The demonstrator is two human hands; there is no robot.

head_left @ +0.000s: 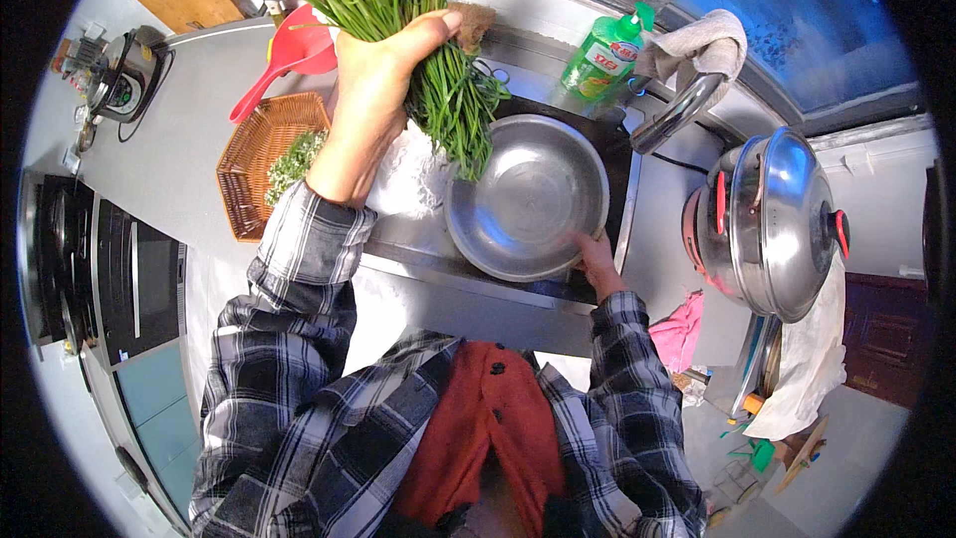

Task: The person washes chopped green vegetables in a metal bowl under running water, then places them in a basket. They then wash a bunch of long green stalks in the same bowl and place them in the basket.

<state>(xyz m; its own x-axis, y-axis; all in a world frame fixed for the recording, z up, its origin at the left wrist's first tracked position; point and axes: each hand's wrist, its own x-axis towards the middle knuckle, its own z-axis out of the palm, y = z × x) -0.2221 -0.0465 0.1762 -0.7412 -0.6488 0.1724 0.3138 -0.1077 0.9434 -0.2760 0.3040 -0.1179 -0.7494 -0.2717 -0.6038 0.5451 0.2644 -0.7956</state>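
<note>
My left hand (381,82) is raised and closed around a thick bunch of green chives (455,101); the leafy ends hang down over the left rim of a metal basin (534,194). With its fingers at the lower right rim, my right hand (597,258) grips the basin, which sits over the sink. A white plastic bag (411,175) lies left of the basin, partly behind my left forearm. Further left, a brown wicker basket (243,157) holds chopped green and white pieces. A red plastic ladle (280,60) rests above the basket.
A green dish soap bottle (601,60) stands behind the basin, beside the faucet (676,116) with a cloth (706,45) draped on it. At right stands a lidded steel steamer pot (777,224), near a pink cloth (678,332). A rice cooker (123,82) is at far left.
</note>
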